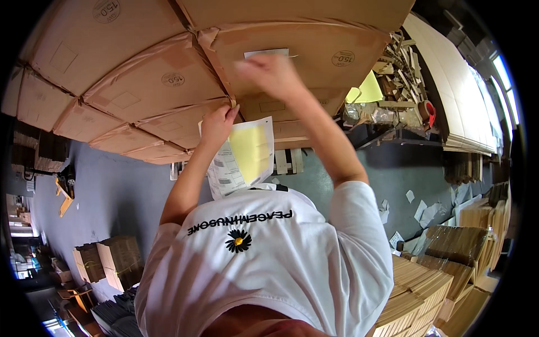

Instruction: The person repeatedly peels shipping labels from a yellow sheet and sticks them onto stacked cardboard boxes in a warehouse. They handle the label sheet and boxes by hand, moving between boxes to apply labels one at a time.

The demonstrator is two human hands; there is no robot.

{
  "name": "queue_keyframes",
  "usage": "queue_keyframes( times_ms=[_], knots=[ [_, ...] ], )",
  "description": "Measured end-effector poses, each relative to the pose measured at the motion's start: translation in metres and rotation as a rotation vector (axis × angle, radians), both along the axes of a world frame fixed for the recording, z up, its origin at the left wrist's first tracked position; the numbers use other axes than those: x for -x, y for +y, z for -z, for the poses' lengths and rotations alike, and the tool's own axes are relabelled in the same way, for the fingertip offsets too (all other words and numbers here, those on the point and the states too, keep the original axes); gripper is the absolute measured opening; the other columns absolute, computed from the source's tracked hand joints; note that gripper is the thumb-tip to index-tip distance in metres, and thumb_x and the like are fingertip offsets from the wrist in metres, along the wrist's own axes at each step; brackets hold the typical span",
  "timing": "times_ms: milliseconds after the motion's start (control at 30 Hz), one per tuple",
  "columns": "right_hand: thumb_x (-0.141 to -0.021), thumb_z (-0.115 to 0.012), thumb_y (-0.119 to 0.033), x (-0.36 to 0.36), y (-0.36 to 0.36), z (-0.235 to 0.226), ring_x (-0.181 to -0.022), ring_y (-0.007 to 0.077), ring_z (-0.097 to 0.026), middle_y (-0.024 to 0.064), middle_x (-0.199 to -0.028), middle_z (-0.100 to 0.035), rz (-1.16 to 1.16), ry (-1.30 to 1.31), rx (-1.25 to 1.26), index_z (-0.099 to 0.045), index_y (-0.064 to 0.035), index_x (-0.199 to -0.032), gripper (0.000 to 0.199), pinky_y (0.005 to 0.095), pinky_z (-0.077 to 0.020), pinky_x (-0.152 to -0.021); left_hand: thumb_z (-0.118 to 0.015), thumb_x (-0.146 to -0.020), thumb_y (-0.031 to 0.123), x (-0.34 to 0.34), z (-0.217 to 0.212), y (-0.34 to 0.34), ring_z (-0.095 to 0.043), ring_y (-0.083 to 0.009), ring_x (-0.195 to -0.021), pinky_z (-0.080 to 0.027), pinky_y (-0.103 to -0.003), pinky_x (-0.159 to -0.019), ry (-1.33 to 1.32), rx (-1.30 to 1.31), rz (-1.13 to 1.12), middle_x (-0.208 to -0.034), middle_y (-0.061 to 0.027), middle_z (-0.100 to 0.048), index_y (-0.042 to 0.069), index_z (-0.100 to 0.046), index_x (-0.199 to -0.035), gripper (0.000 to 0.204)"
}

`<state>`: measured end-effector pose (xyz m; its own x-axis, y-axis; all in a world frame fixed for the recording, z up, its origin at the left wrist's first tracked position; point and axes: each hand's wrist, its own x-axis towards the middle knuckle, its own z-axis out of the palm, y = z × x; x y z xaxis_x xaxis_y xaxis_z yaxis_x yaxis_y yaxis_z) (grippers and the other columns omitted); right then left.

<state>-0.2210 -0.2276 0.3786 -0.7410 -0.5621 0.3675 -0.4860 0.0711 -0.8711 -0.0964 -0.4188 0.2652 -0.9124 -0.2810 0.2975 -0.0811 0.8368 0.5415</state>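
Observation:
My left hand (pixel 217 128) is closed at the edge of a small stack of printed label sheets (pixel 224 168). A yellow backing sheet (pixel 250 154) shows among the white ones, and the stack hangs in front of my shirt. Its fingertips are up against the taped cardboard boxes. My right hand (pixel 274 74) is raised in front of a large brown cardboard box (pixel 303 45), its fingers smeared by motion. Just above that hand, a white label (pixel 266 53) sits on the box face, partly covered by the hand.
Several stacked cardboard boxes (pixel 129 106) form a wall ahead. At right are a bin of cardboard scraps (pixel 407 73), a tape roll (pixel 428 112) and tall cardboard sheets (pixel 449 73). Paper scraps (pixel 429 213) litter the grey floor (pixel 118 185); flat cardboard stacks (pixel 415 292) stand behind right.

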Motion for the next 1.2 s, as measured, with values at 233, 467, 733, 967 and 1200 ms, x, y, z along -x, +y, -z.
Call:
queue_keyframes(
  times_ms=[233,467,733,967,1200],
  knots=[
    [-0.095,-0.068,-0.030,0.019,0.066,0.019,-0.080,0.0110,-0.068,0.0060,-0.084,-0.074,0.178,-0.129,0.152,-0.075,0.0030,-0.091,0.034,0.0244,-0.0539,-0.075,-0.060,-0.098,0.040,-0.022,-0.036,-0.015,-0.061,-0.0372,-0.064,-0.048,-0.042,-0.059,0.058,-0.064,-0.136,-0.071,-0.0187,-0.064,0.001,-0.065,-0.080,0.044],
    [-0.094,-0.070,-0.036,0.010,0.029,0.014,-0.100,0.0161,-0.067,0.0099,-0.105,-0.072,-0.067,-0.128,-0.167,-0.069,0.0019,-0.113,0.043,0.0298,-0.0523,-0.089,-0.058,-0.100,0.043,-0.026,-0.084,-0.018,-0.059,-0.0247,-0.063,-0.048,-0.035,-0.064,0.242,-0.224,-0.208,-0.070,-0.0165,-0.063,0.000,-0.069,-0.085,0.048],
    [-0.084,-0.081,-0.024,-0.052,0.001,0.108,-0.121,0.0223,-0.058,0.0159,-0.128,-0.063,-0.308,-0.220,-0.009,-0.053,0.0014,-0.137,0.065,0.0344,-0.0464,-0.104,-0.056,-0.101,0.046,-0.041,-0.105,-0.041,-0.054,-0.0131,-0.062,-0.044,-0.029,-0.060,0.266,-0.445,-0.223,-0.066,-0.0063,-0.063,-0.001,-0.068,-0.081,0.053],
    [-0.079,-0.074,-0.002,0.014,0.047,0.060,-0.085,0.0275,-0.063,0.0082,-0.095,-0.064,0.759,0.823,0.164,-0.068,-0.0097,-0.106,0.029,0.0376,-0.0525,-0.076,-0.057,-0.101,0.046,-0.067,-0.092,-0.068,-0.053,-0.0093,-0.064,-0.043,-0.027,-0.060,0.282,-0.405,-0.262,-0.069,-0.0042,-0.064,-0.002,-0.069,-0.083,0.053],
    [-0.081,-0.072,-0.014,0.044,0.068,0.058,-0.081,0.0220,-0.061,0.0001,-0.092,-0.062,0.701,1.245,-0.137,-0.067,-0.0149,-0.096,0.016,0.0370,-0.0492,-0.072,-0.057,-0.100,0.047,-0.056,-0.075,-0.051,-0.054,-0.0117,-0.064,-0.045,-0.029,-0.062,0.237,-0.395,-0.157,-0.067,-0.0058,-0.063,-0.001,-0.069,-0.084,0.052]
  ],
)
